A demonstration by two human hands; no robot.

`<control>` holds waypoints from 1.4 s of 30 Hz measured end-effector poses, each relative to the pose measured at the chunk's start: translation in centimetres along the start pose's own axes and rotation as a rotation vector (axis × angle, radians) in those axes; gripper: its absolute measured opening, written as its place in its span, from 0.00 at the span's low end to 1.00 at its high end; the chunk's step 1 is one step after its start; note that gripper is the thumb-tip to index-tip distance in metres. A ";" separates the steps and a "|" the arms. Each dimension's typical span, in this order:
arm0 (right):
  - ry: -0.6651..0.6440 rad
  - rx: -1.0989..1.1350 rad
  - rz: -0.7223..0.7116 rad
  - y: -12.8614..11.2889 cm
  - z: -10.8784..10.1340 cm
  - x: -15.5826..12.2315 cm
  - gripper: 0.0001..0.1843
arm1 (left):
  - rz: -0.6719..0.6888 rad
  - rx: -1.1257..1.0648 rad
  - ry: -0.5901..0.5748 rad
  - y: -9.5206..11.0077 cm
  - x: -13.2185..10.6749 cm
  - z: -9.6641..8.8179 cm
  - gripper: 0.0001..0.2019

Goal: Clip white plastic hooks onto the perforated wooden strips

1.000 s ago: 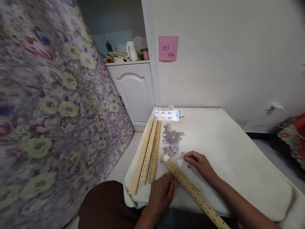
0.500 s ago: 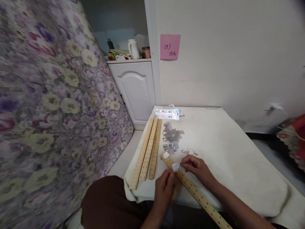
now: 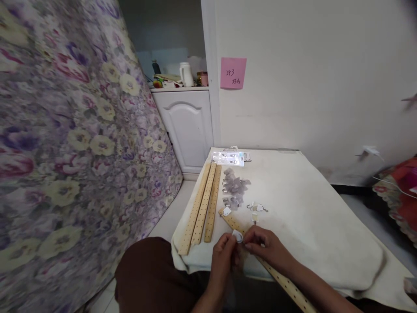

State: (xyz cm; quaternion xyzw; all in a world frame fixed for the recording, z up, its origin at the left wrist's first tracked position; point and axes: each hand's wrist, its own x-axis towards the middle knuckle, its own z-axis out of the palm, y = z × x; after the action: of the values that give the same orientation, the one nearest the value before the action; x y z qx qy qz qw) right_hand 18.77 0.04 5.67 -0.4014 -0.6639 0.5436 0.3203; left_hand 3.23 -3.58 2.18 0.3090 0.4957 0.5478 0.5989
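A small white adhesive hook [image 3: 237,236] is held over a perforated wooden strip [image 3: 286,284] that slants toward me. My left hand [image 3: 223,256] pinches the white pad from the left, thumb against finger. From the other side, my right hand [image 3: 265,244] closes finger and thumb at the hook's metal end; the exact contact is too small to see. Another white hook [image 3: 226,211] sits at the strip's far end. Just beyond my right hand lies a small square-backed hook [image 3: 254,217]. A few loose white hooks [image 3: 257,207] lie behind it.
Three perforated wooden strips [image 3: 203,204] lie side by side at left. Beside them is a pile of hooks in greyish clear film [image 3: 233,187]. Clear blister packs [image 3: 228,158] lie at the back of the cloth-covered table [image 3: 312,217]. A floral curtain [image 3: 81,143] hangs on the left.
Both hands have come slightly closer to me with the white hook between them. The square-backed hook beyond my right hand has come into view. The camera has tilted up a little.
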 end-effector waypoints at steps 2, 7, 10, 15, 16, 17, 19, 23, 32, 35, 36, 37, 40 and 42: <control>-0.026 0.004 0.025 -0.2 0.0 -0.2 0.05 | 0.001 0.038 -0.023 0.5 0.0 -0.3 0.19; 0.032 0.020 0.031 -0.3 -0.2 0.6 0.08 | -0.025 0.231 -0.156 1.9 0.2 -1.1 0.20; -0.015 0.105 0.085 0.2 0.0 1.4 0.09 | -0.040 0.295 -0.274 2.1 0.6 -1.5 0.21; -0.085 0.194 0.173 1.3 0.7 2.0 0.09 | -0.019 0.364 -0.289 1.5 1.4 -2.1 0.21; -0.089 0.195 0.188 1.4 0.8 2.1 0.09 | -0.018 0.367 -0.285 1.4 1.6 -2.2 0.21; -0.090 0.194 0.200 1.5 0.9 2.1 0.09 | -0.015 0.371 -0.285 1.2 1.7 -2.3 0.20; -0.085 0.185 0.215 1.6 1.0 2.3 0.09 | 0.002 0.386 -0.284 1.1 2.0 -2.4 0.19; -0.074 0.183 0.203 1.8 1.1 3.2 0.07 | 0.052 0.442 -0.244 1.3 2.3 -2.4 0.18; 0.188 0.057 0.123 3.3 1.1 6.0 0.15 | 0.437 0.863 0.005 1.3 1.8 -3.2 0.11; 0.231 -0.077 0.097 3.4 1.4 6.4 0.14 | 0.433 0.980 -0.001 0.7 2.2 -3.1 0.10; 0.236 -0.107 0.089 3.4 1.5 6.5 0.14 | 0.432 1.001 0.003 0.6 2.3 -3.0 0.10; 0.236 -0.131 0.083 3.4 1.6 6.6 0.14 | 0.434 1.013 0.010 0.4 2.5 -3.0 0.09; 0.208 -0.213 0.061 3.1 1.5 6.8 0.14 | 0.438 1.016 0.030 0.2 3.2 -2.9 0.08; 0.199 -0.284 0.036 3.0 1.4 6.8 0.14 | 0.436 1.021 0.033 0.1 3.4 -2.9 0.08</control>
State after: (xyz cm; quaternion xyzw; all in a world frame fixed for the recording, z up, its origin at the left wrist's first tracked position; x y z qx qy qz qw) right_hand 14.94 5.63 2.37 -0.5063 -0.6918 0.4077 0.3145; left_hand 0.13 -0.75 0.51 0.6469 0.6322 0.3541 0.2378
